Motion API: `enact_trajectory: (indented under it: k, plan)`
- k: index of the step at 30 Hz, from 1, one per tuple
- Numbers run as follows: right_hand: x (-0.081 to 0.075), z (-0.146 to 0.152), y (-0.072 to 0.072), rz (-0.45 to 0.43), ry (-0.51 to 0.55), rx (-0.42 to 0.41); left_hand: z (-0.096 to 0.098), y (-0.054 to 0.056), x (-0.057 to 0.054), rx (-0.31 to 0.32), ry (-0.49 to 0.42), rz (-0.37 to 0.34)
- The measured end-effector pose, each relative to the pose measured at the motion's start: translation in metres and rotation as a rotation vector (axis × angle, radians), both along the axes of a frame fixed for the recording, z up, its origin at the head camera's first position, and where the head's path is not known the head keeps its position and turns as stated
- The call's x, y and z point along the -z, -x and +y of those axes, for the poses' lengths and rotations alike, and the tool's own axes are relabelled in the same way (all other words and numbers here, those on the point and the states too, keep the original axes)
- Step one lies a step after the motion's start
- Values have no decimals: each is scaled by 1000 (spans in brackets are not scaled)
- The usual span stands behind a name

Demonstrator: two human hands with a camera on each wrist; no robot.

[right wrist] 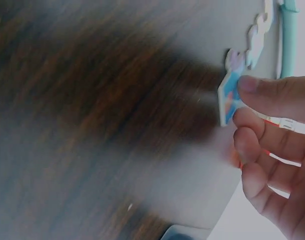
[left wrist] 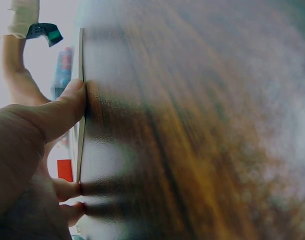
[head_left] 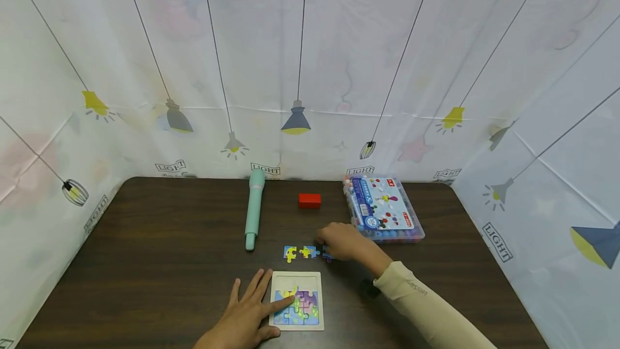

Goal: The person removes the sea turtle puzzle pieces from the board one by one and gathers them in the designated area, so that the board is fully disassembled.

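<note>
My left hand (head_left: 244, 314) lies spread beside and over a square wooden puzzle tray (head_left: 275, 279). Its index finger rests on the fitted puzzle pieces (head_left: 305, 311), which fill the lower part; the thumb (left wrist: 67, 110) touches the tray's edge. Beyond the tray, my right hand (head_left: 341, 241) bends over a loose puzzle piece (right wrist: 230, 95), thumb and fingertips pinching its edge. In the head view that hand partly covers this piece. Two more loose pieces sit to its left: a blue-and-yellow corner piece (head_left: 289, 252) and another piece (head_left: 309, 252).
A mint-green tube-shaped object (head_left: 254, 209) lies at the back, left of centre. A red block (head_left: 309, 201) stands behind the loose pieces. Near the right forearm is a clear plastic box (head_left: 385, 209) with a printed label. A patterned curtain (head_left: 329, 69) borders the dark wooden table (head_left: 145, 263).
</note>
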State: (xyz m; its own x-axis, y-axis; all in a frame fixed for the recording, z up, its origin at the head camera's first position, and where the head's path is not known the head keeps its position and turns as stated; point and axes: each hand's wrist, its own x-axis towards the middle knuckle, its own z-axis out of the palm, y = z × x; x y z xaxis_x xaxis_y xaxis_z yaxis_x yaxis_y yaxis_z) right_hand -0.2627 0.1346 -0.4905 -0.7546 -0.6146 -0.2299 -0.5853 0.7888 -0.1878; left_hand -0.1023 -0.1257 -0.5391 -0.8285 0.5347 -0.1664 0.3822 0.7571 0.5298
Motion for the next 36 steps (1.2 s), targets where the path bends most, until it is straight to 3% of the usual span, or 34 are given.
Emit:
enact_trajectory:
  k: [3,7,11,15,27,33,36]
  plan:
    - [-2,-4,-10,79,56,-35,-1,-1,-1,6,-3,-3]
    - [-6,-16,-36,131,179,-176,-1,-1,-3,9,-2,-4]
    - [-3,-31,-63,52,217,-300,0,-1,-4,7,-4,3]
    - [5,-40,-79,-14,209,-346,0,-1,-4,8,-12,-4]
    - [12,-43,-94,-7,260,-330,2,-2,-4,-2,-19,-13]
    - [14,-45,-96,-13,257,-330,3,-1,-2,-1,5,20]
    - [14,-46,-95,-29,263,-332,-1,-2,-3,-9,-33,17]
